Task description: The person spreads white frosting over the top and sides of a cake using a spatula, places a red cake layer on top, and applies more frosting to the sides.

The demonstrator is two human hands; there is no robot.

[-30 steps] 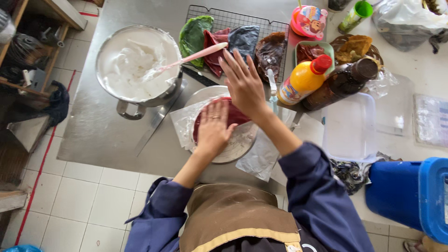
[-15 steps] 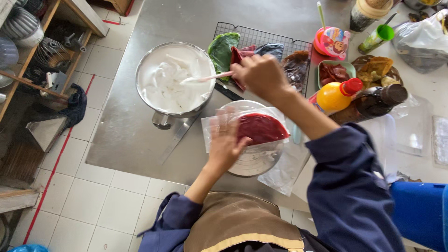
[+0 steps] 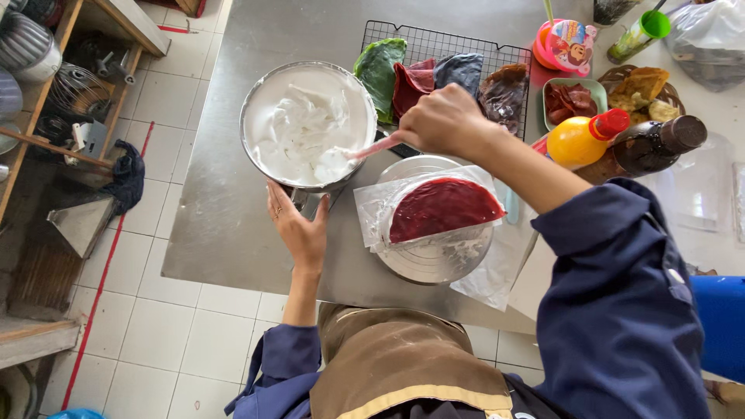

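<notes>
pink spatula gripped, right hand fisted

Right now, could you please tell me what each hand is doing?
Left hand: open, empty, beside the metal bowl.
Right hand: closed on the pink spatula.

The person wears a dark navy long-sleeved top with buttoned cuffs, and a brown head covering edged in a yellow band. A ring sits on the left hand.
</notes>
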